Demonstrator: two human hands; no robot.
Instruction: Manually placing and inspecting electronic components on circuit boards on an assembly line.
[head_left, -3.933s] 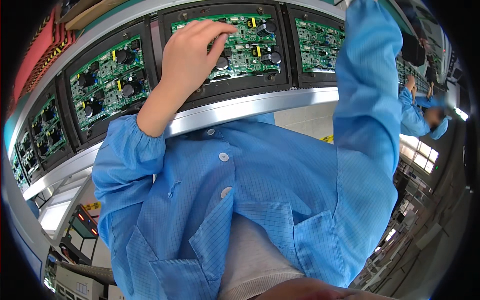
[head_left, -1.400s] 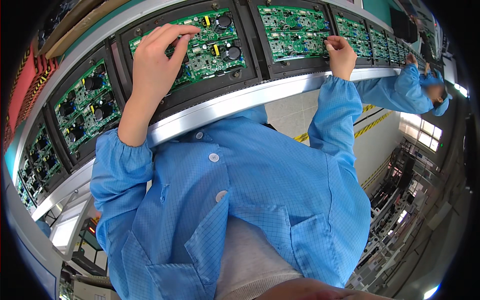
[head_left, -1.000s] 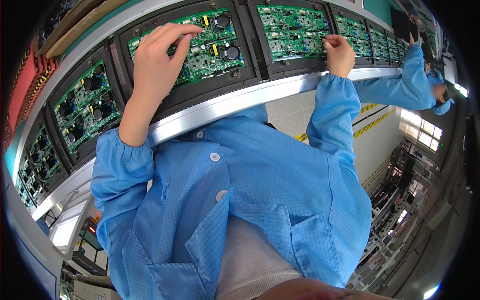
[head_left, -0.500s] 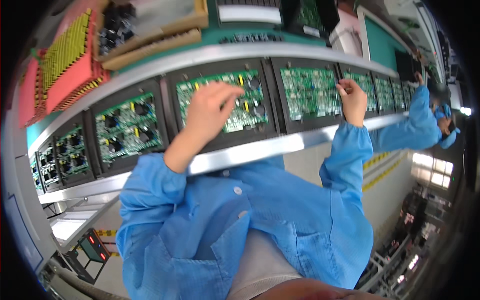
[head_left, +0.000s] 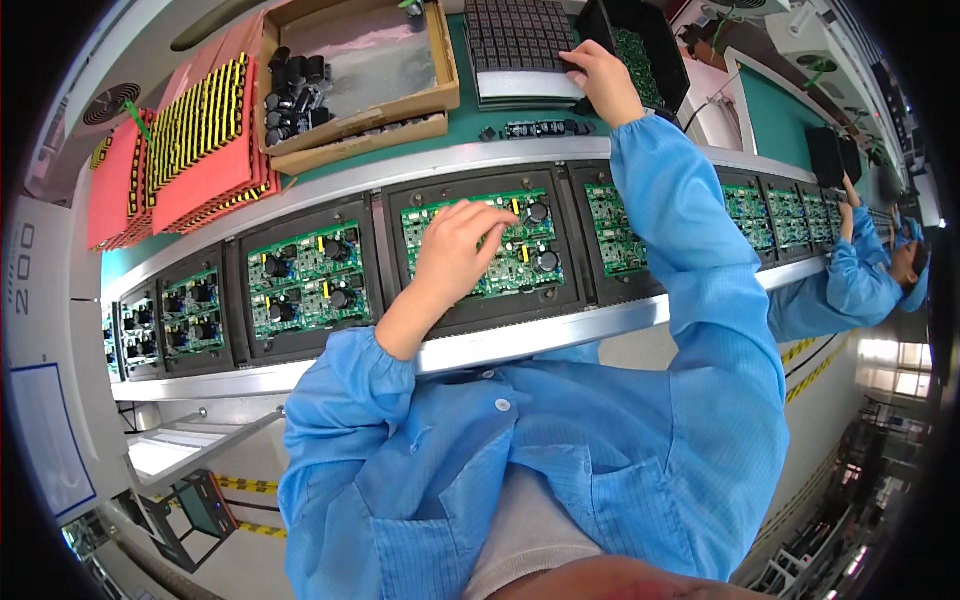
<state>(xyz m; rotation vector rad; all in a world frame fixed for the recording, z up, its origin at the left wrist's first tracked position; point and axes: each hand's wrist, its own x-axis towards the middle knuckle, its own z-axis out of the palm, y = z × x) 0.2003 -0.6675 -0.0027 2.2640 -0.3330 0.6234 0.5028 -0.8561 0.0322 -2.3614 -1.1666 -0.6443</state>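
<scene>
My left hand [head_left: 462, 245] hovers over a green circuit board [head_left: 475, 284] seated in a black carrier frame [head_left: 500, 318]. Its fingers are bent and drawn in toward the thumb; anything between the tips is too small to make out. The board bears yellow parts and round black ones. My right hand [head_left: 608, 88] reaches to the far side, thumb and fingers closed at the right edge of a block of small black rectangular components [head_left: 515, 38], which lie in rows on a white foam tray [head_left: 525, 86]. The fingers seem to pinch one of these components.
Metal rails [head_left: 560, 325] edge the row of carriers. Beyond lie a cardboard box [head_left: 447, 60] of black cylindrical parts, pink foam sheets [head_left: 200, 195] with yellow-black components, and a black bin [head_left: 672, 70] of green boards. A co-worker in blue [head_left: 850, 290] works at right.
My right hand has moved from above the boards on the right to the black components at the back. My left hand stays over its board, and the view has shifted.
</scene>
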